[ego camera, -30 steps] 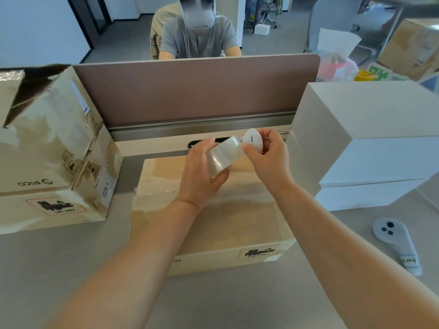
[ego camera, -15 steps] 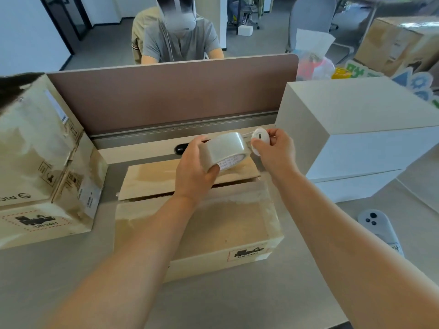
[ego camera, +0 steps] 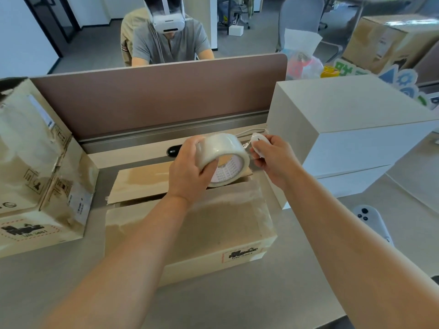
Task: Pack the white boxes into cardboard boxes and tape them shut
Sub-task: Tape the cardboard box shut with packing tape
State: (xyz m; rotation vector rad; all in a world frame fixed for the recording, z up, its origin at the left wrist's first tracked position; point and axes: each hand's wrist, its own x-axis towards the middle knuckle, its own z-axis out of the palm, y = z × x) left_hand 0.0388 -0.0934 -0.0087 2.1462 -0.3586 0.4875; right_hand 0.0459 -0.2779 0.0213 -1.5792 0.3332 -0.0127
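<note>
Left hand: our left hand (ego camera: 190, 172) is wrapped round the tape roll (ego camera: 223, 153), fingers over the top, thumb on the near face, and holds it in the air.
Right hand: our right hand (ego camera: 275, 157) pinches a small white disc (ego camera: 258, 143) just at the roll's edge, fingers curled round it.
Tape end: we see a short crinkled strip of clear tape bridging roll and disc.
Tape roll: clear, with its printed core face turned toward us, above the box's far flap (ego camera: 142, 179).
Cardboard box: the cardboard box (ego camera: 190, 229) sits mid-desk, right under both hands; its 2 top flaps are down with a dark gap between them.
White boxes: 2 white boxes (ego camera: 356, 129) are stacked at our right, just beside the cardboard box.
Cartons: worn cartons (ego camera: 35, 162), glossy with tape, lean at our left.
Controller: a white controller (ego camera: 370, 219) lies on the desk (ego camera: 213, 300), near the stack.
Divider: a brown divider (ego camera: 154, 98) lines the far edge, and a person (ego camera: 168, 43) in a grey shirt and white headset sits behind it.
</note>
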